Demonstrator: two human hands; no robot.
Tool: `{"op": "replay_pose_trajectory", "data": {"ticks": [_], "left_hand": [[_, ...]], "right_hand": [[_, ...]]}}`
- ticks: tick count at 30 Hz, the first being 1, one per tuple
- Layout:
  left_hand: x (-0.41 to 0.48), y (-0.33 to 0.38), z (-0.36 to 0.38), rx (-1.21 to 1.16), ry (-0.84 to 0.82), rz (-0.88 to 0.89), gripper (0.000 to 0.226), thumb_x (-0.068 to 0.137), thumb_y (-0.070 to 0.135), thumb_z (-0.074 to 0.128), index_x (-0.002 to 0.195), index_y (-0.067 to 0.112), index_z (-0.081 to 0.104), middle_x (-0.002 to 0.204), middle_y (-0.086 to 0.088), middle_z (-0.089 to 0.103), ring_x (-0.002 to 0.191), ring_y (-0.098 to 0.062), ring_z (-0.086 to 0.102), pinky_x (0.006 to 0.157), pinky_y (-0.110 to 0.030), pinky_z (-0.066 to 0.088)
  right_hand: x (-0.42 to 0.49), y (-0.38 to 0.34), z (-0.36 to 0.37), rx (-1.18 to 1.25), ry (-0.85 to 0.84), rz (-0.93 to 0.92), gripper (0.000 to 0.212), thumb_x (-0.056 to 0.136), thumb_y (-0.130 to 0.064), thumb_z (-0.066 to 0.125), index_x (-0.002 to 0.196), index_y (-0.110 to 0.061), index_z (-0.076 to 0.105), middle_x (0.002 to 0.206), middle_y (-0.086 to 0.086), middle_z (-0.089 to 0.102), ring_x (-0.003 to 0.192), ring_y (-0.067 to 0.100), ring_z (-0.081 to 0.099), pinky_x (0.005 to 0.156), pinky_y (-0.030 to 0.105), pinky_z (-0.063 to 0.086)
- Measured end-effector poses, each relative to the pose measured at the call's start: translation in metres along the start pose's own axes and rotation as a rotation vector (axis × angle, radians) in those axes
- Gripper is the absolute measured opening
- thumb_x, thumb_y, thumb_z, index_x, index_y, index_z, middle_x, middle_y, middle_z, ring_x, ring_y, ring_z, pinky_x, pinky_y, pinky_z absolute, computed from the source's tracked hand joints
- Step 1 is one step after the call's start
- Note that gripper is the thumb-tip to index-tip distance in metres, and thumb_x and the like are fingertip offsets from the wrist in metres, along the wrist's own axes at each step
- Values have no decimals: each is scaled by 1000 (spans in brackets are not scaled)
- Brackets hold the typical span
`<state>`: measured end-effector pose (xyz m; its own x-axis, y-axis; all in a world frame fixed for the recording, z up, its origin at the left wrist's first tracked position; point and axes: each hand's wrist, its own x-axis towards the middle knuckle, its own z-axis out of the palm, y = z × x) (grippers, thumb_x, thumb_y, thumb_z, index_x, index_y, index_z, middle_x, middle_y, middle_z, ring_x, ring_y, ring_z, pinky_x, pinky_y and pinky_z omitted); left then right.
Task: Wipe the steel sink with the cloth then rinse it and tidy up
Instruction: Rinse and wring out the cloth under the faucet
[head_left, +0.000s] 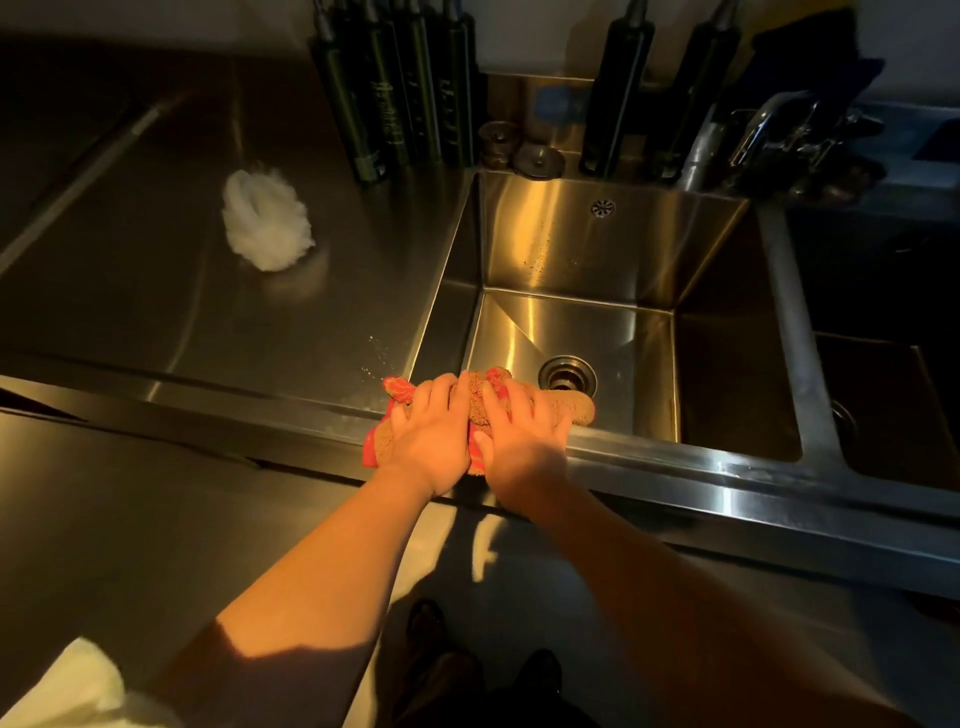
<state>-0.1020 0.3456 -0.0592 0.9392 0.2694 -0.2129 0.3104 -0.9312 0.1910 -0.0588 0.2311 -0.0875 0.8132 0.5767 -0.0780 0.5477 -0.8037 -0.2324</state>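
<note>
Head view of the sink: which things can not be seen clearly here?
- Cloth: its middle is covered by the left hand and right hand.
- Bottles: tops cut off by the upper edge, labels too dark to read.
- Tap: blurred, in shadow.
- Second basin: dark, cut off by the right edge.

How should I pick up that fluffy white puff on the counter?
Come straight down from above and pinch the puff across its narrower middle. It lies alone on the flat counter, away from the bottles, so nothing blocks a hand. It looks soft and bunchy, so a gentle squeeze would probably hold it.
</note>
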Motion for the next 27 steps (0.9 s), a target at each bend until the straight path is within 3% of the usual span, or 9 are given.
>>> {"op": "replay_pose_trajectory", "data": {"ticks": [6, 10, 12, 15, 19, 23, 27], "left_hand": [[13, -38, -8, 57, 20, -16, 69, 90, 35, 44, 148, 21, 10, 147, -3, 19, 131, -23, 19, 101, -43, 27], [32, -63, -20, 105, 71, 0, 66, 89, 30, 46, 147, 22, 16, 146, -4, 20, 131, -23, 18, 97, -43, 29], [39, -71, -24, 114, 128, -22, 65, 90, 27, 48, 147, 23, 16, 147, -3, 17, 131, -21, 13, 100, -43, 26], [51, -80, -23, 113, 168, -115, 63, 93, 29, 45, 146, 32, 11, 152, -2, 5, 136, -20, 1, 109, -46, 16], [65, -86, -20, -57, 4, -200, 60, 97, 30, 29, 148, 35, -2, 157, 3, 3, 145, -19, -3, 113, -54, 3], [67, -95, -19, -28, -68, -110, 58, 98, 24, 22, 150, 22, -5, 159, 5, -4, 145, -16, -7, 114, -52, 5], [62, -99, -19, -8, -90, -51, 64, 94, 21, 26, 150, 19, -5, 159, 3, -6, 145, -15, -6, 117, -48, 9]], "right_hand": [[23, -31, 8, 82, -38, 13, 60, 95, -47, 29, 147, -31, 3, 150, 0, 19, 126, 24, 28, 102, 57, 25], [45, -52, 2, 182, 30, 50, 51, 95, -43, 38, 142, -27, 24, 134, 3, 41, 110, 21, 42, 91, 42, 39], [54, -63, -2, 255, 73, 75, 49, 94, -41, 44, 139, -26, 31, 129, 4, 44, 108, 20, 43, 86, 40, 36], [65, -77, -3, 246, 79, 129, 54, 91, -39, 55, 138, -27, 32, 126, 5, 43, 107, 23, 44, 84, 48, 37], [74, -81, 2, 236, -29, 173, 66, 84, -30, 66, 138, -23, 30, 131, 5, 37, 118, 27, 39, 90, 55, 38], [72, -80, 3, 263, -34, 175, 69, 84, -24, 65, 140, -31, 25, 141, 2, 32, 125, 29, 32, 93, 62, 33], [67, -80, 2, 209, -50, 166, 65, 84, -30, 65, 139, -29, 31, 136, 3, 37, 120, 27, 36, 92, 57, 32]]}}
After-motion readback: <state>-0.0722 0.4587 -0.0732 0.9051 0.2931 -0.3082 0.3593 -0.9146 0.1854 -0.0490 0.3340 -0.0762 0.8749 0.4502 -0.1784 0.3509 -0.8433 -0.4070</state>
